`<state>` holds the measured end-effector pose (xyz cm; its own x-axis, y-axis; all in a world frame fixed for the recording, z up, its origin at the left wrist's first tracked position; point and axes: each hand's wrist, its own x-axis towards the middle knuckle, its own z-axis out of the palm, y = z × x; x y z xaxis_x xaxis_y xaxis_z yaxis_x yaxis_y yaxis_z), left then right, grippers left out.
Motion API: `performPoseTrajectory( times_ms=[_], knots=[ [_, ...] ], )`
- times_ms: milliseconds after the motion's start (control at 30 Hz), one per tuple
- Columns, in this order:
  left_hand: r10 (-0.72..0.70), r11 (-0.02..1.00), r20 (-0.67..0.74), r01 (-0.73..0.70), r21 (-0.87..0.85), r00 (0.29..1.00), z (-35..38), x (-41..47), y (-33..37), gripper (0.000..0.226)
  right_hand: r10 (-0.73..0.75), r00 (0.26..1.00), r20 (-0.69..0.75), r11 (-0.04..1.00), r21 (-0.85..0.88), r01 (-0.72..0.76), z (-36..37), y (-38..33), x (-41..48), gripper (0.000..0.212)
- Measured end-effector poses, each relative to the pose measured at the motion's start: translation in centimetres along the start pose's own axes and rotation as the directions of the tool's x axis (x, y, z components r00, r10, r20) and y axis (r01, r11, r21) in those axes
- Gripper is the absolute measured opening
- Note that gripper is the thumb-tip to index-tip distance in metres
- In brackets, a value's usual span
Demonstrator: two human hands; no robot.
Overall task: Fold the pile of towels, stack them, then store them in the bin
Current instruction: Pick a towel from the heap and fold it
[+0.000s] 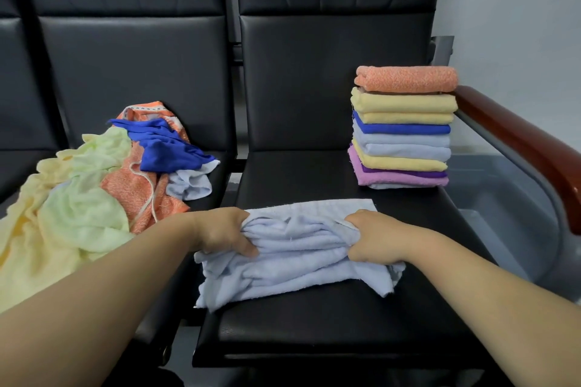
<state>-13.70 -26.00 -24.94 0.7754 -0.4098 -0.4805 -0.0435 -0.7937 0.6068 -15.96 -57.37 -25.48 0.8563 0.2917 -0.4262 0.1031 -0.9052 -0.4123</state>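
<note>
Both hands grip one pale blue terry towel [298, 248], bunched in soft ridges on the black padded seat [314, 324]: left hand [224, 231] clenched on its left edge, right hand [374, 237] on its right edge. Beyond the right hand stands a squared stack of folded towels [404, 132], about nine layers, orange on top. Left of the left hand lies a loose pile [94, 185]: yellow, green, orange, blue, pale blue cloths.

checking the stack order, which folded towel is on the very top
The orange towel tops the folded stack. It is the only orange one there; yellow, blue, pale blue and purple towels all lie beneath it.
</note>
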Motion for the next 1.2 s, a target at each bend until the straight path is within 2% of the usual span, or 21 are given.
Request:
performPoseTrajectory(
  times_ms=[133,200,267,333,400,500,667,767,900,1033,1133,1200],
  knots=[
    [-0.033,0.999,0.141,0.031,0.019,0.989,0.4,-0.7,0.4,0.018,0.057,0.995,0.087,0.998,0.005,-0.058,0.1,-0.1,-0.9,0.019],
    [-0.017,1.000,0.149,0.020,-0.017,0.989,0.5,-1.1,0.5,0.015,0.093,0.985,0.144,0.994,0.039,-0.100,-0.2,-0.1,-1.7,0.022],
    [-0.012,0.997,0.077,0.018,-0.077,0.997,0.4,-1.2,0.2,0.040,0.108,0.980,0.169,0.983,0.128,-0.130,-0.9,0.2,-2.4,0.028],
    [-0.018,0.993,-0.001,0.017,-0.120,1.000,0.1,-1.0,-0.3,0.050,0.104,0.982,0.157,0.969,0.208,-0.136,-1.5,0.7,-2.6,0.042],
    [-0.025,0.995,-0.090,0.016,-0.098,0.996,-0.1,-0.4,-0.9,0.046,0.094,0.989,0.114,0.957,0.262,-0.121,-2.1,1.2,-2.5,0.047],
    [-0.057,0.996,-0.244,0.073,0.054,0.968,-0.3,0.6,-1.1,0.037,0.143,0.987,0.071,0.919,0.362,-0.159,-2.4,1.7,-1.9,0.044],
    [-0.049,0.982,-0.349,0.108,0.153,0.936,-0.3,1.6,-1.1,0.028,0.299,0.954,-0.011,0.860,0.436,-0.265,-1.9,2.1,-0.1,0.063],
    [-0.021,0.962,-0.365,0.118,0.247,0.931,-0.5,2.1,-1.2,0.019,0.356,0.933,-0.048,0.855,0.420,-0.305,-2.1,1.9,0.7,0.051],
    [0.020,0.939,-0.347,0.101,0.329,0.938,-0.6,2.8,-1.1,0.014,0.333,0.942,-0.039,0.889,0.345,-0.300,-2.3,1.8,1.8,0.038],
    [0.047,0.933,-0.355,0.087,0.350,0.934,-1.0,3.4,-0.8,0.019,0.306,0.950,-0.060,0.896,0.355,-0.266,-3.0,1.6,2.1,0.007],
    [0.034,0.936,-0.391,0.107,0.334,0.920,-1.3,3.8,-1.1,0.019,0.313,0.945,-0.092,0.878,0.407,-0.251,-3.3,1.7,2.8,0.006],
    [0.020,0.936,-0.397,0.123,0.330,0.918,-1.3,4.1,-1.4,0.018,0.331,0.942,-0.053,0.873,0.396,-0.284,-3.4,1.7,3.1,0.015]
  ],
)
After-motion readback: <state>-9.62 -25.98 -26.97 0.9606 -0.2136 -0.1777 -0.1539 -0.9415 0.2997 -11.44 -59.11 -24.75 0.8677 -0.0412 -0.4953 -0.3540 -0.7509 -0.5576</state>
